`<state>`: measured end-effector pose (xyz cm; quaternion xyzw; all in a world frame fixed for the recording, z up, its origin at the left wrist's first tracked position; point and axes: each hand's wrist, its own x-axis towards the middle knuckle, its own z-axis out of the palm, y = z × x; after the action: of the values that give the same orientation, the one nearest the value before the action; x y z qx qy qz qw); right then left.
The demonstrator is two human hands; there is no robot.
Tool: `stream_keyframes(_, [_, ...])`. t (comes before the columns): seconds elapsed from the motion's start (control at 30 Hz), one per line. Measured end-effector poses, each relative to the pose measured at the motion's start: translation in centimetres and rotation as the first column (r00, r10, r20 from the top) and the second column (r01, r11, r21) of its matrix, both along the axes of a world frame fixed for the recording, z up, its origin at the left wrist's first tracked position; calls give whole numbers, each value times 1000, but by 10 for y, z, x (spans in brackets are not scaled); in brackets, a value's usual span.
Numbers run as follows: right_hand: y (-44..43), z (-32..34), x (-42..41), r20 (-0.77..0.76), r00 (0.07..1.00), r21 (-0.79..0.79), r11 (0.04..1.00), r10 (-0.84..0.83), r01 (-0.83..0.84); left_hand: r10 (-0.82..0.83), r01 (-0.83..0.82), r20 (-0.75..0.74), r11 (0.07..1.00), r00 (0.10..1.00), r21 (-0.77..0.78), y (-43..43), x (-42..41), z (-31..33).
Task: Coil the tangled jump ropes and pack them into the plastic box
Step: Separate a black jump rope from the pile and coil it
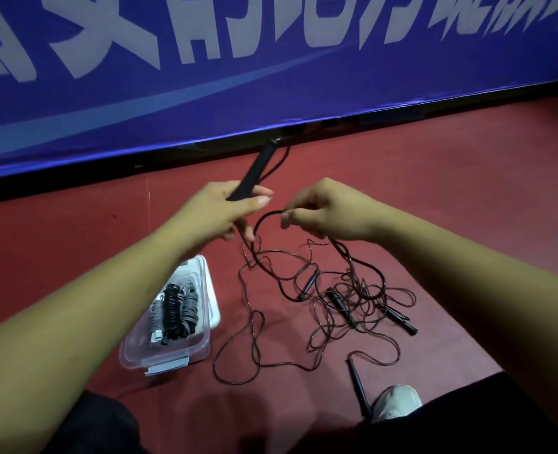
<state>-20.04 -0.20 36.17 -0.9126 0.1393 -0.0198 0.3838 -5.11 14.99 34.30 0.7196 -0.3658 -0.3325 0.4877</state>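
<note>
Rope loop pinched in your right grip, handle clasped in your left grip, likely as a winding core; box waits near.

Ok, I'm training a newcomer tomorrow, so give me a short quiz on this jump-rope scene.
1. True or false: the plastic box is empty.
2. The left hand grips: A a black handle, B a towel, C a ball?
3. Fill in: the right hand pinches a loop of ___.
Key: 1 false, coiled ropes lie inside; 2 A; 3 rope.
</note>
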Motion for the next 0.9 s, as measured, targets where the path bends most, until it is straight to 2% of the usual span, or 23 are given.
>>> stream_keyframes(0.1, [4,6,4,58,998,43,999,0,-2,-79,77,-70,996,994,-34,-2,-13,3])
stream_keyframes(0.17, [-1,4,1,39,999,79,997,-5,2,-33,30,-58,998,998,-47,-3,-10,5])
stream_keyframes(0.27, [-19,-10,-9,-73,997,118,993,-6,14,148,-153,-65,984,987,-94,-3,7,7])
stream_keyframes(0.4, [-51,-30,-29,-291,953,133,983,-82,125,404,-420,-145,902,903,-101,7,40,9])
stream_keyframes(0.5, [-59,-31,-37,-311,949,284,946,-62,155,398,-398,-80,917,914,9,12,51,2])
stream_keyframes(0.57, [-51,-26,-33,-263,962,224,965,-76,138,385,-383,-7,920,923,83,12,53,-5])
stream_keyframes(0.63, [-38,-19,-25,-221,972,139,984,-78,111,371,-398,193,908,908,128,11,50,-9])
stream_keyframes(0.67, [-31,-14,-20,-204,977,101,991,-62,84,358,-391,239,914,903,105,9,48,-9])
stream_keyframes(0.7, [-24,-11,-16,-189,981,55,998,-31,42,333,-347,174,936,927,60,7,43,-7])
stream_keyframes(0.77, [-11,-6,-8,-156,987,-14,999,31,-34,187,-193,-128,981,974,-34,2,26,-3])
stream_keyframes(0.8, [-5,-3,-4,-123,991,-22,998,49,-52,86,-98,-212,994,973,-47,1,14,1])
stream_keyframes(0.9, [5,4,3,2,998,-29,998,61,-61,-140,150,-217,988,966,29,0,-10,5])
